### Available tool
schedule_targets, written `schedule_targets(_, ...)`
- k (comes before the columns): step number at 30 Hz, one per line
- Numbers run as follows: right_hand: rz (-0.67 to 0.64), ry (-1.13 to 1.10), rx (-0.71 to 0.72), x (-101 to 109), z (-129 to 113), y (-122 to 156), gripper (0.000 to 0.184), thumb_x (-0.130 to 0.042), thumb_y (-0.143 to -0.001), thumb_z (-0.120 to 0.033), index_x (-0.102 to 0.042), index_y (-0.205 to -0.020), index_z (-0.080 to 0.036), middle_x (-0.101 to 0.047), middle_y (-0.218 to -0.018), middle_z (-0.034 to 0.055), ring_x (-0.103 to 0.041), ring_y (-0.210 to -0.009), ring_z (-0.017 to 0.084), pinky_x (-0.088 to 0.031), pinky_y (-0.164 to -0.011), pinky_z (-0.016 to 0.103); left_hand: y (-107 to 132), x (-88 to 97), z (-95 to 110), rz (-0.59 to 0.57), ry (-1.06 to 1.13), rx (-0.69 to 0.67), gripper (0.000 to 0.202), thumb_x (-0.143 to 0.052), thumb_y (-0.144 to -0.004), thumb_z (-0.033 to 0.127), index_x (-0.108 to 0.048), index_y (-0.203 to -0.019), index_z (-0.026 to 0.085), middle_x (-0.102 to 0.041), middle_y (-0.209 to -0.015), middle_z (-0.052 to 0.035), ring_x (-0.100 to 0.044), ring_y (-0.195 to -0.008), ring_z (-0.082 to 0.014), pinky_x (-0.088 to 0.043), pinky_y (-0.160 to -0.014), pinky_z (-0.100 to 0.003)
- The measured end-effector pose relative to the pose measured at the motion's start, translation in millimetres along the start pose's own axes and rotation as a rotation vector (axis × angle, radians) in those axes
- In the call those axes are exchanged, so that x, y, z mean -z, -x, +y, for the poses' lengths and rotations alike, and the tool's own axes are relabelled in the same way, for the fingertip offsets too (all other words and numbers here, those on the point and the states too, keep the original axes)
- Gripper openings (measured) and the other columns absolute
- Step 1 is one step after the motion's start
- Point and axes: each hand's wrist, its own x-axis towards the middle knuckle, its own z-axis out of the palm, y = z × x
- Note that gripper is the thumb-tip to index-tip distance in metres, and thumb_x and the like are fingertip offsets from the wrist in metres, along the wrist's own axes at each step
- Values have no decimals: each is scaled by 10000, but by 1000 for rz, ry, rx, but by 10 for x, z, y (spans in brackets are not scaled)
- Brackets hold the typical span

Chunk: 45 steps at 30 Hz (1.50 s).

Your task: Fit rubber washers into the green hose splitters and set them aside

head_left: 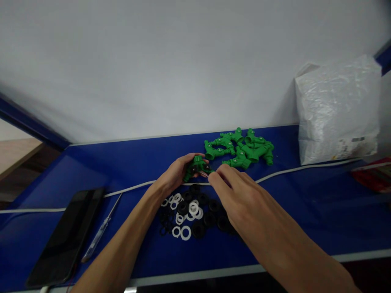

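In my left hand [181,169] is a green Y-shaped hose connector [198,162] with dark fittings on its branches, held over the blue table. My right hand [233,185] is closed at the connector's right branch, fingertips pinched together. What those fingertips grip is too small and hidden to make out. Just below both hands lie white ring washers [185,232], black collars [209,219] and small black rings [166,219]. Part of this group is covered by my right hand and forearm.
More green connectors [255,154] lie piled toward the wall. A white plastic bag [339,114] stands at the back right. A white cable [131,189] crosses the table. On the left are a black phone [67,236] and a screwdriver [100,230]; a red packet [374,177] is far right.
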Motion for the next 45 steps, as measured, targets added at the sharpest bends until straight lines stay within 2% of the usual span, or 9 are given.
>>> schedule_targets(6,72,25,23,-60,120,-35,469,-428,-666,123,-565,-1016,-156,-647,-916,111,-686,-807,269,-619,-681,399,-38,60,-64,-30,26,-168,300,-641,-923,403,-652,-1042,128,-739,-1147,-146,-695,-745,-169,-489,-622,-250)
schedule_targets(10,77,73,28,-140,238,-38,521,-434,-623,116,-560,-1054,-149,-636,-937,117,-681,-807,274,-623,-695,417,-65,29,-79,10,59,-183,249,-586,-956,365,-639,-1014,128,-753,-1101,-147,-639,-637,-132,-422,-553,-237)
schedule_targets(16,130,122,106,-149,282,-45,423,-425,-696,119,-617,-989,-118,-657,-908,134,-693,-781,263,-622,-651,378,-101,-14,-117,99,85,-171,299,-405,-1025,314,-633,-1073,127,-738,-1137,-137,-619,-663,-130,-416,-580,-248)
schedule_targets(21,161,225,194,-102,275,-93,350,-406,-809,84,-671,-965,-84,-687,-859,147,-702,-746,271,-609,-614,368,-100,9,-174,68,49,-223,308,-425,-1016,375,-621,-1114,160,-710,-1212,-104,-617,-726,-144,-429,-625,-264)
schedule_targets(26,171,280,219,-86,280,-79,392,-334,-815,103,-659,-889,-103,-694,-833,151,-701,-716,264,-589,-600,351,-100,23,-225,68,-25,-286,329,-472,-1000,447,-625,-1142,192,-702,-1218,-66,-603,-752,-136,-433,-649,-262)
schedule_targets(31,142,168,71,-181,273,13,352,-322,-895,65,-593,-942,-155,-668,-853,111,-697,-731,252,-574,-633,356,-91,29,-249,57,-91,-343,349,-495,-991,497,-626,-1175,230,-696,-1241,-30,-599,-795,-131,-447,-694,-256)
schedule_targets(35,116,-9,-92,-359,298,81,197,-351,-1048,-129,-540,-1025,-183,-662,-895,86,-700,-744,232,-551,-628,339,-112,50,-248,79,-97,-351,347,-496,-989,498,-617,-1173,229,-698,-1239,-38,-598,-786,-132,-466,-716,-268)
schedule_targets(39,128,-61,-170,-448,364,119,159,-374,-1077,-258,-512,-1109,-185,-670,-961,103,-710,-762,238,-539,-628,339,-144,80,-259,99,-115,-377,357,-492,-984,505,-619,-1172,229,-705,-1229,-51,-610,-796,-148,-476,-715,-283)
schedule_targets(45,100,-12,-112,-392,380,135,142,-364,-1052,-161,-489,-1004,-208,-602,-822,42,-664,-663,207,-481,-560,304,-143,71,-274,69,-113,-362,380,-498,-975,531,-615,-1188,239,-698,-1251,-54,-617,-809,-162,-482,-718,-291)
